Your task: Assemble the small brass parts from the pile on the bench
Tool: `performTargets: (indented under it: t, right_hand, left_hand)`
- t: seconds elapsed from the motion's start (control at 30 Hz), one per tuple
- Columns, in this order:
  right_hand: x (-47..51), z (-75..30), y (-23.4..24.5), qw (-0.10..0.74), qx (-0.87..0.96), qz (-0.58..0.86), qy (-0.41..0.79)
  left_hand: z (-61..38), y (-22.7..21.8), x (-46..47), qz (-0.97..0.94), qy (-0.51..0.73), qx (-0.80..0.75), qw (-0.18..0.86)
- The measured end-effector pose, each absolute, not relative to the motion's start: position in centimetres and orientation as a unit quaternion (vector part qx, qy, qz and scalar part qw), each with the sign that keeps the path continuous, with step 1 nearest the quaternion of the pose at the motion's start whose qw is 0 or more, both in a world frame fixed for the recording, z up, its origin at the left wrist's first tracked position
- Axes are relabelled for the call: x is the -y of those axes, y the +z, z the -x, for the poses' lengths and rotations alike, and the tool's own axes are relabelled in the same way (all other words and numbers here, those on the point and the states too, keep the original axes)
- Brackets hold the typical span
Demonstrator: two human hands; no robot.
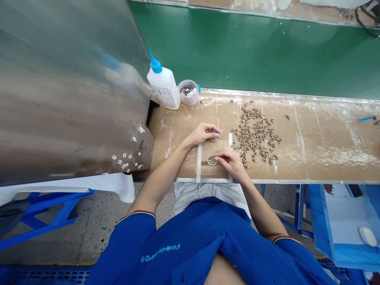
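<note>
My left hand (204,133) is just above the cardboard-covered bench, its thumb and fingertips pinched together. Whatever is between them is too small to make out. Closer to the front edge, my right hand (232,161) pinches what looks like a thin pale stick, its tip over a small round dish (211,163). The dish rests on a cardboard pad (215,171) between two strips of white tape. Right beside my hands lies a loose pile of small brass-coloured metal parts (255,136).
A white squeeze bottle (166,89) with a blue nozzle stands at the back left, beside a tape roll (189,99) holding small scraps. A large metal panel (74,91) rises on the left. Behind the bench runs a green surface (252,55). A blue tray (326,229) sits lower right.
</note>
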State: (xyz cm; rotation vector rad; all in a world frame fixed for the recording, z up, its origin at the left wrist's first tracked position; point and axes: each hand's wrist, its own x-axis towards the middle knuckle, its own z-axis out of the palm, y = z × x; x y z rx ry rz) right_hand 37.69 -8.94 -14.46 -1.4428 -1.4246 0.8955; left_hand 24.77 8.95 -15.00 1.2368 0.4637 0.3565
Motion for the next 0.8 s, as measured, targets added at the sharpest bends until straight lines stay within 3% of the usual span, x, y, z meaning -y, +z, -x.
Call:
performTargets:
  t: [0.3, 0.57, 0.8]
  right_hand:
    - [8.6, -37.2, -13.4, 0.391, 0.673, 0.552, 0.299]
    - [8.3, -37.3, -13.1, 0.351, 0.705, 0.572, 0.230]
    - [8.8, -38.1, -12.7, 0.356, 0.696, 0.564, 0.264]
  left_hand:
    - [-24.6, -14.3, -8.7, -0.623, 0.172, -0.191, 0.739]
    - [-25.1, -14.2, -7.6, -0.702, 0.207, -0.233, 0.640]
    - [-24.9, -14.4, -8.0, -0.657, 0.164, -0.231, 0.699]
